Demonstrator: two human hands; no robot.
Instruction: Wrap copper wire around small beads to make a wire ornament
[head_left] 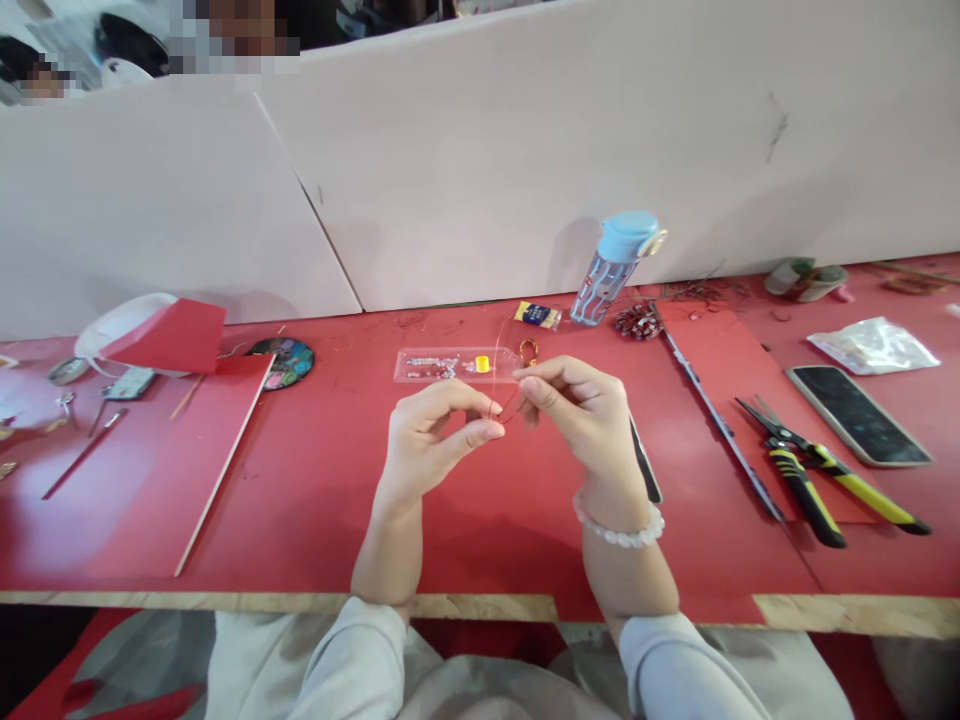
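Note:
Thumb and fingertips of my left hand (442, 430) pinch a thin red cord (494, 375) above the middle of the table. My right hand (574, 405), a pale bead bracelet (619, 528) on its wrist, closes on the same cord slightly higher and to the right. Between the two hands the cord bends into a small loop, and one strand stands upward. Behind them lies a clear tray (401, 366) with small beads and a yellow cap (481, 365). A gold-coloured clasp (529, 350) rests at the tray's right end, partly behind my right hand.
A blue-lidded bottle (611, 265) stands against the white partition (480, 180). On the right are yellow-black pliers (814, 470), a phone (859, 415) and a plastic bag (874, 345). A thin wooden strip (225, 465) and a red-and-white mask-like object (161, 335) are on the left.

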